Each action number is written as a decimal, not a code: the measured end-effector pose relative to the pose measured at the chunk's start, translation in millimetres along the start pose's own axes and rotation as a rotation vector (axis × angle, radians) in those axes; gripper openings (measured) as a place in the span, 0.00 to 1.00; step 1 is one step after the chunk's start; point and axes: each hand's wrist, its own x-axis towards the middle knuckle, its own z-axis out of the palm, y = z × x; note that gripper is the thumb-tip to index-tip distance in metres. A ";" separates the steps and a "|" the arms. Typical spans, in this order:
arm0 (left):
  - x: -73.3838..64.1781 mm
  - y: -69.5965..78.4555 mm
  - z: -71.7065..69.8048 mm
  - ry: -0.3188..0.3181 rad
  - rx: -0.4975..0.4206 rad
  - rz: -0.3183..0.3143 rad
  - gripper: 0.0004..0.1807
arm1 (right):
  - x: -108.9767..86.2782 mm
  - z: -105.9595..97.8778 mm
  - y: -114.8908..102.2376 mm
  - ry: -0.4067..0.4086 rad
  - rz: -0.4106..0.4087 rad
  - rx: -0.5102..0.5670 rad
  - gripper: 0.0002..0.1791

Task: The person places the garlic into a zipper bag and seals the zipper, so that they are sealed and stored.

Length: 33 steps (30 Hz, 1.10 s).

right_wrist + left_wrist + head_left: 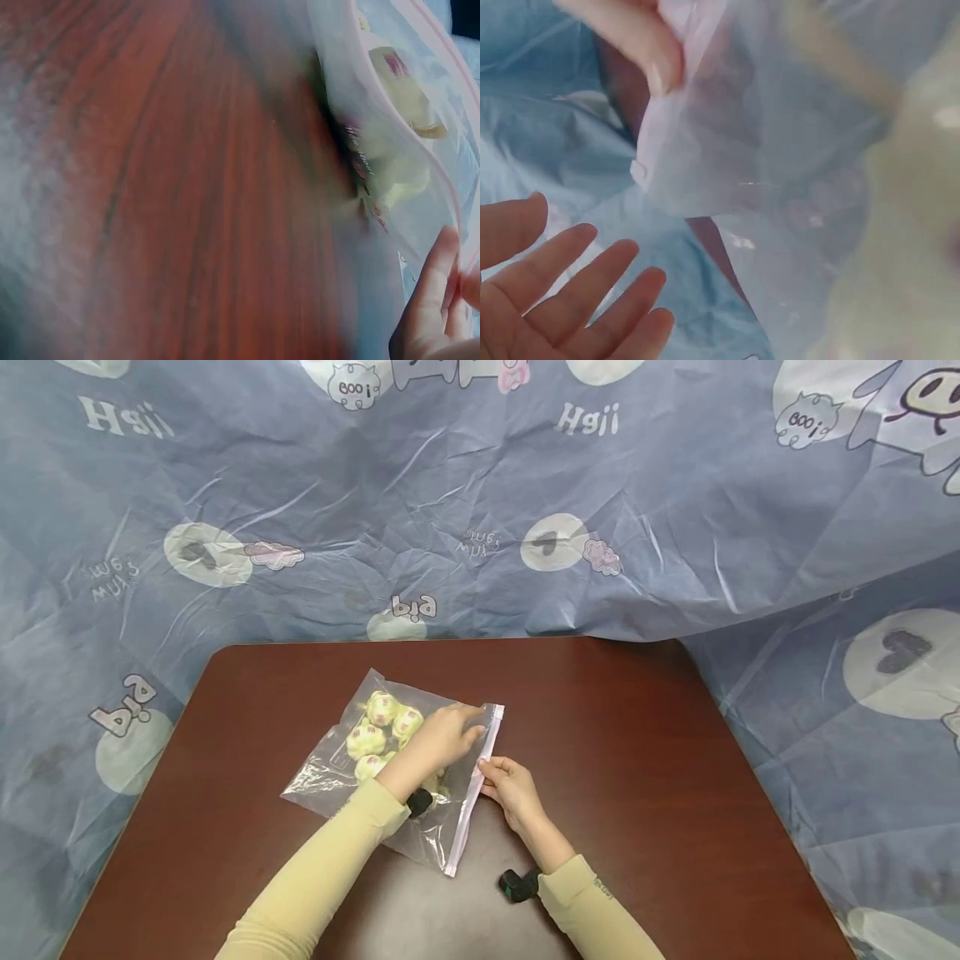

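A clear zip bag (322,777) with a pale pink zip strip lies at the middle of the brown table. Several pale yellow, rounded pieces with small reddish marks (366,739) are inside it; their kind cannot be made out. My left hand (446,735) is over the bag near the strip's far end. In the left wrist view, the left hand's fingers (577,300) are spread, holding nothing. My right hand (513,789) pinches the zip strip about midway between thumb and fingers. The right wrist view shows the bag's mouth (409,127) parted above the right hand's fingertips (442,247).
The brown table (600,718) extends around the bag on all sides. A blue-grey printed cloth (450,527) hangs behind it and down both sides. Black wrist cameras (517,885) are on both wrists, below yellow sleeves.
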 end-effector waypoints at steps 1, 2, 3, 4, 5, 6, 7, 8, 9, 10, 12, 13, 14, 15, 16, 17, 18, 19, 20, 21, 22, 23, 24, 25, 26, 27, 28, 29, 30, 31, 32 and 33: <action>6.5 0.0 0.5 -0.017 -0.005 -0.009 0.20 | -1.7 0.1 1.5 0.004 -0.008 -0.008 0.11; 13.0 0.0 1.3 -0.034 -0.010 -0.018 0.20 | -3.1 0.5 2.7 0.007 -0.022 -0.013 0.11; 19.2 0.1 2.6 -0.053 -0.017 -0.027 0.20 | -4.2 1.0 3.5 0.015 -0.031 -0.019 0.11; 25.0 0.2 4.0 -0.074 -0.024 -0.036 0.20 | -5.5 1.8 3.9 0.019 -0.040 -0.024 0.11; 30.3 0.5 5.7 -0.099 -0.036 -0.047 0.20 | -6.8 2.6 3.9 0.023 -0.046 -0.030 0.11; 34.9 0.9 7.4 -0.115 -0.033 -0.054 0.20 | -8.0 3.6 3.8 0.024 -0.053 -0.040 0.11; 38.9 1.0 9.3 -0.137 -0.041 -0.062 0.20 | -9.0 4.4 3.7 0.026 -0.059 -0.043 0.11; 42.8 1.2 11.3 -0.156 -0.044 -0.067 0.20 | -9.5 5.1 4.0 0.028 -0.064 -0.046 0.11; 46.0 1.3 13.1 -0.175 -0.049 -0.071 0.20 | -10.1 5.5 4.1 0.034 -0.062 -0.051 0.11; 48.9 1.5 14.9 -0.185 -0.046 -0.075 0.20 | -10.8 5.7 4.5 0.035 -0.067 -0.054 0.11; 54.2 1.7 17.4 -0.177 -0.016 -0.069 0.19 | -11.1 5.3 5.6 0.039 -0.073 -0.060 0.10; 56.1 1.8 18.0 -0.181 -0.018 -0.074 0.18 | -11.1 4.9 6.0 0.039 -0.075 -0.061 0.10; 57.8 2.0 18.0 -0.179 -0.012 -0.077 0.16 | -11.2 4.3 6.0 0.040 -0.079 -0.066 0.09; 59.7 2.3 17.8 -0.173 -0.004 -0.077 0.15 | -11.4 3.7 5.9 0.040 -0.086 -0.071 0.09; 61.4 2.7 17.0 -0.165 0.004 -0.077 0.13 | -11.5 3.2 5.3 0.039 -0.092 -0.072 0.09; 63.1 2.9 16.0 -0.162 -0.001 -0.078 0.11 | -11.5 2.6 4.8 0.041 -0.096 -0.074 0.09; 64.6 3.4 14.7 -0.162 -0.011 -0.077 0.10 | -11.7 1.9 3.9 0.047 -0.097 -0.074 0.10; 65.0 1.7 13.8 -0.162 -0.022 -0.076 0.09 | -11.9 2.5 4.3 0.049 -0.096 -0.075 0.10; 65.7 -0.1 13.2 -0.157 -0.033 -0.071 0.08 | -12.8 3.0 4.3 0.049 -0.093 -0.074 0.10; 66.3 -2.1 12.7 -0.152 -0.040 -0.063 0.07 | -13.9 3.5 4.8 0.043 -0.087 -0.076 0.11; 66.7 -3.8 12.0 -0.149 -0.056 -0.058 0.07 | -15.4 4.2 4.8 0.036 -0.075 -0.071 0.11; 67.1 -5.6 11.1 -0.142 -0.070 -0.050 0.07 | -17.2 5.1 4.9 0.027 -0.063 -0.067 0.11; 67.2 -7.1 10.0 -0.140 -0.092 -0.048 0.06 | -19.5 5.9 5.5 0.011 -0.052 -0.061 0.10; 67.0 -8.6 8.9 -0.143 -0.117 -0.051 0.06 | -21.8 6.8 7.0 -0.010 -0.044 -0.057 0.09; 67.0 -10.0 7.5 -0.144 -0.137 -0.053 0.06 | -25.1 8.2 7.7 -0.029 -0.036 -0.051 0.08; 66.9 -11.4 6.2 -0.146 -0.156 -0.053 0.06 | -28.0 9.5 9.3 -0.044 -0.030 -0.050 0.07; 66.9 -12.3 4.6 -0.150 -0.176 -0.056 0.06 | -30.9 10.6 10.6 -0.057 -0.025 -0.047 0.07; 66.9 -13.1 3.3 -0.154 -0.191 -0.057 0.06 | -33.7 11.4 12.4 -0.066 -0.023 -0.056 0.06; 67.1 -13.9 2.6 -0.160 -0.202 -0.060 0.06 | -36.1 12.0 14.4 -0.075 -0.024 -0.068 0.06; 67.7 -14.9 2.3 -0.160 -0.200 -0.054 0.06 | -38.3 12.6 15.8 -0.078 -0.023 -0.082 0.07; 68.4 -15.7 2.3 -0.159 -0.197 -0.051 0.06 | -40.5 13.1 16.5 -0.078 -0.024 -0.100 0.08; 68.9 -16.5 2.7 -0.161 -0.199 -0.051 0.06 | -42.0 13.1 17.6 -0.080 -0.027 -0.124 0.08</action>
